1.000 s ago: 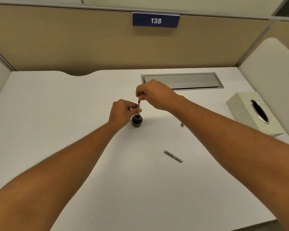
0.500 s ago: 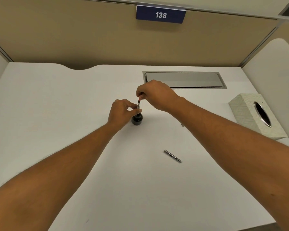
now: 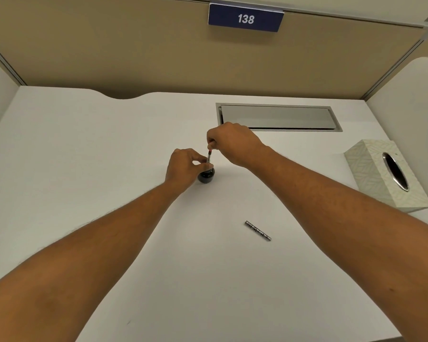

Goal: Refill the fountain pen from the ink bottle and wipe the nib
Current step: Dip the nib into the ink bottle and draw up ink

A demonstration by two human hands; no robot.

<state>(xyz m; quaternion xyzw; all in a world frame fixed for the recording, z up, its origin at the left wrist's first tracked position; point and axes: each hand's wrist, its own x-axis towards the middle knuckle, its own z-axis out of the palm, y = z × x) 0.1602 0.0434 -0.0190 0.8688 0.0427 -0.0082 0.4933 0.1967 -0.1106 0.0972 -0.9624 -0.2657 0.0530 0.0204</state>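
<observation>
A small round black ink bottle [image 3: 206, 176] stands open on the white desk [image 3: 84, 169]. The thin fountain pen section [image 3: 209, 156] stands upright with its lower end in the bottle's mouth. My left hand [image 3: 183, 169] pinches the pen's lower part just above the bottle neck. My right hand [image 3: 232, 144] pinches the pen's top end, where a red band shows. The nib is hidden inside the bottle. A metal pen barrel [image 3: 258, 231] lies loose on the desk, nearer to me and to the right.
A pale patterned tissue box [image 3: 386, 176] with an oval opening sits at the desk's right edge. A grey metal cable hatch [image 3: 277, 117] is set into the desk behind my hands. Beige partition walls enclose the back and sides.
My hands and the pen stay at the bottle; the fingers have shifted only slightly. The camera view has tilted a little, so the scene sits lower in frame.
</observation>
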